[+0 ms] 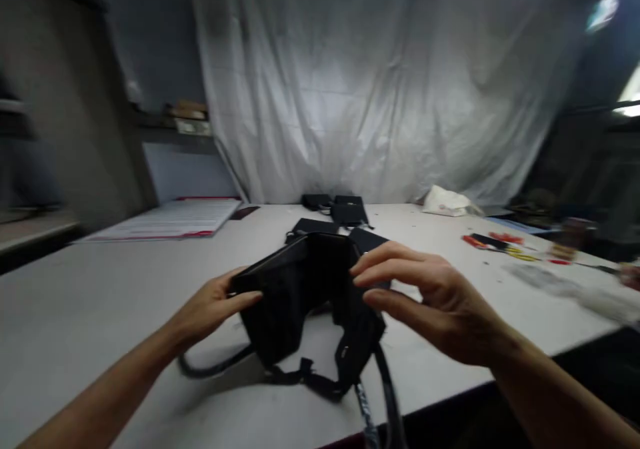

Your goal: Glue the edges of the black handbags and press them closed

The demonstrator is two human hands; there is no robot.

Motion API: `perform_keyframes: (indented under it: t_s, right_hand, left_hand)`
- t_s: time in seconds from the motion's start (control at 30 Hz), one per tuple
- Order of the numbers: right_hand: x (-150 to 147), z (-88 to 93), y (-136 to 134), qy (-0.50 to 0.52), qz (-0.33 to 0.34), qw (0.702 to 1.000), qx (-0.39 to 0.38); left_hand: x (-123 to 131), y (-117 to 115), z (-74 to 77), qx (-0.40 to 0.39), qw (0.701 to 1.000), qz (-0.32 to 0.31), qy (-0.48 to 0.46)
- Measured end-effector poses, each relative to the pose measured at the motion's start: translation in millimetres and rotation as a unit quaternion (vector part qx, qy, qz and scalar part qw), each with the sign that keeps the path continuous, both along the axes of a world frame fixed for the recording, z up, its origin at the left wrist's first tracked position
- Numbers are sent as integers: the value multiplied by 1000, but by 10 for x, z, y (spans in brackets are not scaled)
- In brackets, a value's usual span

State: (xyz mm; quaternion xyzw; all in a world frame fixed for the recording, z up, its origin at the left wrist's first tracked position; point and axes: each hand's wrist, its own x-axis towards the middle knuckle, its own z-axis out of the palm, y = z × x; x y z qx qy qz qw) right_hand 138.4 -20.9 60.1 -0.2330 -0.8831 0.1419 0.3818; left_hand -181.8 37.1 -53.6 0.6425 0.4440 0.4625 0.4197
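A black folded shell with straps is held up over the white table, its hollow side facing me. My left hand grips its left edge, thumb on the near face and fingers behind. At the right edge is my right hand, its fingers apart and the fingertips at or just beside the shell; whether they touch is unclear. Black straps hang from the bottom, and a patterned strap dangles at the lower right.
More black pieces lie behind the shell on the table. Printed sheets are at the back left, a white bag at the back right. Orange and yellow-handled tools and clear plastic lie right. Another person's hand shows at the far right.
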Motion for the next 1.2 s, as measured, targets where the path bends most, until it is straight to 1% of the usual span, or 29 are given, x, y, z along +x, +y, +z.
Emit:
perform_keyframes:
  t_s: [0.03,0.07,0.13,0.2,0.27,0.33,0.4,0.5,0.63,0.7,0.83,0.97,1.1,1.2]
  right_hand:
    - [-47,-19,126,-4,-10,1000,-14]
    - [-100,-40,244,-8,-17,1000,-24]
    - [-229,-77,442,-20,-17,999,-29]
    - [-379,-96,598,-45,-6,999,-19]
    - [-535,-93,722,-82,0,997,-6]
    - [-670,-79,814,-119,-5,993,12]
    - [-754,-65,871,-142,-15,989,33]
    - [-759,-61,919,-148,-28,987,53]
    - [-645,-62,1011,-138,-45,989,39]
    - [-621,-57,1074,-145,-43,988,29]
    - [-737,-64,1174,-198,-11,979,37]
    - [-938,-118,1206,-224,24,971,74]
    - [-1044,-194,1199,-217,23,970,110]
    - [-1074,-236,1188,-216,21,969,116]
  left_hand:
    - [-119,-51,-30,-15,1000,0,10]
    - [-184,-66,-44,-18,1000,-5,10]
    - [-207,-29,-31,-21,1000,-12,7]
    - [-172,26,26,-29,999,-35,-5]
    - [-149,56,113,-46,996,-74,-7]
    - [-152,68,203,-59,992,-115,13]
    - [-155,90,265,-41,990,-130,36]
    - [-113,156,262,-4,995,-95,28]
    - [-7,232,164,-37,998,-42,-40]
    - [28,236,136,-42,997,-26,-59]
    - [47,203,126,-18,998,-37,-51]
    - [52,163,123,-10,998,-47,-46]
    - [84,127,131,-12,997,-48,-56]
    - [117,109,149,-6,998,-39,-51]
